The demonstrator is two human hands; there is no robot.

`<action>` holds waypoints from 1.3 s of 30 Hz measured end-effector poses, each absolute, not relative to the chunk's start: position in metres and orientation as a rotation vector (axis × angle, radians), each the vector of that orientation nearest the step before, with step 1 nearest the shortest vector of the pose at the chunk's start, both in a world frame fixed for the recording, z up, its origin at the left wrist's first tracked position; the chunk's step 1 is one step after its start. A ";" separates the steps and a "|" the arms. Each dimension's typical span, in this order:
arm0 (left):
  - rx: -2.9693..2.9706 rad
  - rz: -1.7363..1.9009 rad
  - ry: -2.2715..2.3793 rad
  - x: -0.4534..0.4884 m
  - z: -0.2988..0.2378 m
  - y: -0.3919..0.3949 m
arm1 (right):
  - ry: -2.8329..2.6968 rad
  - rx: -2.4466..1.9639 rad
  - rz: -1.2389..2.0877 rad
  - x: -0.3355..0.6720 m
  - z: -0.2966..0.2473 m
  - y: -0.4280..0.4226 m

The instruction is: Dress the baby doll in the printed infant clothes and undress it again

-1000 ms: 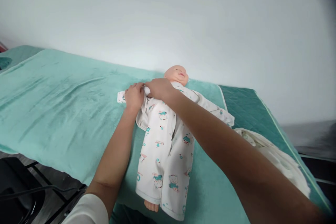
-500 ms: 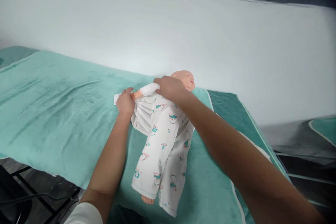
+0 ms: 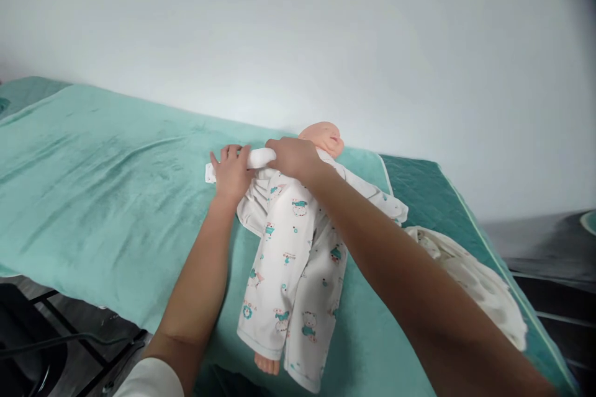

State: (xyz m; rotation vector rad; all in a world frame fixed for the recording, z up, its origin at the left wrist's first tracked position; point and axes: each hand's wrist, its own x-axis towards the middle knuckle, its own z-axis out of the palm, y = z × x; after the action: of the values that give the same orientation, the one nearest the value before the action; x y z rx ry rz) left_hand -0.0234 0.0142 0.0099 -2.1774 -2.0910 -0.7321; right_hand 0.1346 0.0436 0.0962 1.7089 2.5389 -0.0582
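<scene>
A baby doll [image 3: 326, 135] lies on its back on a teal towel [image 3: 107, 186], dressed in a white romper [image 3: 298, 260] printed with small teal bears. My left hand [image 3: 231, 169] rests over the doll's arm and the end of the white sleeve [image 3: 259, 157], fingers curled on the fabric. My right hand [image 3: 294, 157] grips the same sleeve near the doll's shoulder. One bare doll foot [image 3: 266, 365] sticks out of a trouser leg.
A crumpled cream cloth [image 3: 470, 279] lies at the right of the doll. A darker quilted teal mat [image 3: 428, 192] shows under the towel at the right. A white wall [image 3: 298, 43] runs behind. Dark metal frame and floor [image 3: 60, 335] lie below the table's near edge.
The doll's bare hand, seen poking out half a second ago, is now hidden under my left hand, which has moved up over the sleeve end. The doll lies flatter again.
</scene>
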 end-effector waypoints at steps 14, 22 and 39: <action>-2.070 -0.735 -2.212 -0.024 0.005 0.016 | 2.744 2.700 -0.390 0.223 0.047 -0.006; -2.141 -0.778 -2.192 -0.025 0.004 0.015 | 2.477 2.891 -0.149 0.279 -0.012 -0.007; -2.902 0.330 -1.275 0.177 0.090 0.023 | 2.176 3.136 -0.374 0.296 -0.015 0.001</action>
State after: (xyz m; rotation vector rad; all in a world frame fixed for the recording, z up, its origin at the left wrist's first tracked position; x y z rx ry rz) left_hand 0.1765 0.0233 0.0903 -2.9017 -1.2755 0.3298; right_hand 0.2959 0.0014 -0.0148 3.1357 2.1765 -0.3737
